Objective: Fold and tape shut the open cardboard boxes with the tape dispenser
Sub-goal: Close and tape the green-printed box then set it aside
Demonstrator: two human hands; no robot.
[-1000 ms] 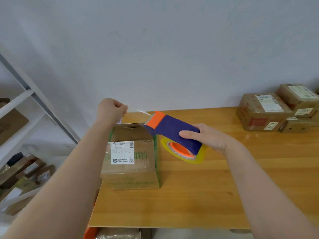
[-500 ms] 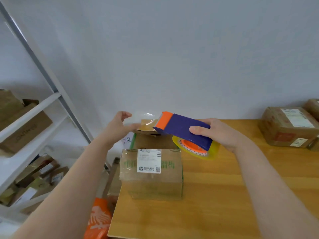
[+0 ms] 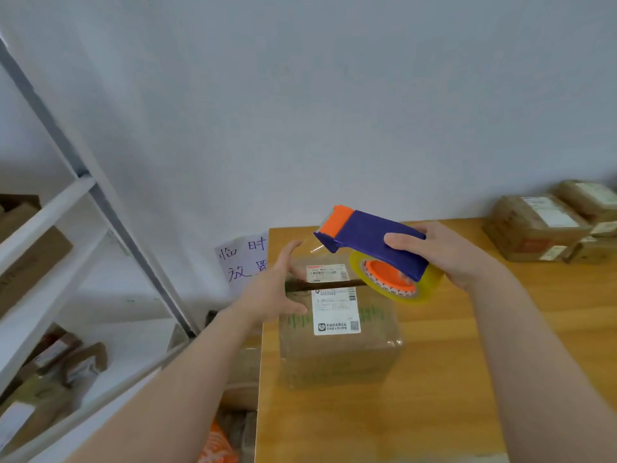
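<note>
1. Your right hand point(image 3: 447, 259) was clamped round the tape dispenser point(image 3: 377, 242), holding it in the air just above the far right part of the box point(image 3: 337, 349), its orange mouth pointing left.
2. Your left hand point(image 3: 273, 292) was apart, fingers spread and fairly straight, laid against the box's upper left edge.
3. The box stood at the left end of the worktop point(image 3: 440, 379) with its flaps folded down and a dark seam point(image 3: 320, 285) showing between them.
4. A glint of clear tape showed near the dispenser's mouth, toward your left fingers. Whether its end was stuck to the cardboard could not be told.
5. By the look of it, the folding on this box was done and the taping barely begun: the strip had yet to be run across the seam, cut and pressed flat.
6. The stacked boxes point(image 3: 534, 225) at the far right of the worktop looked closed already.
</note>
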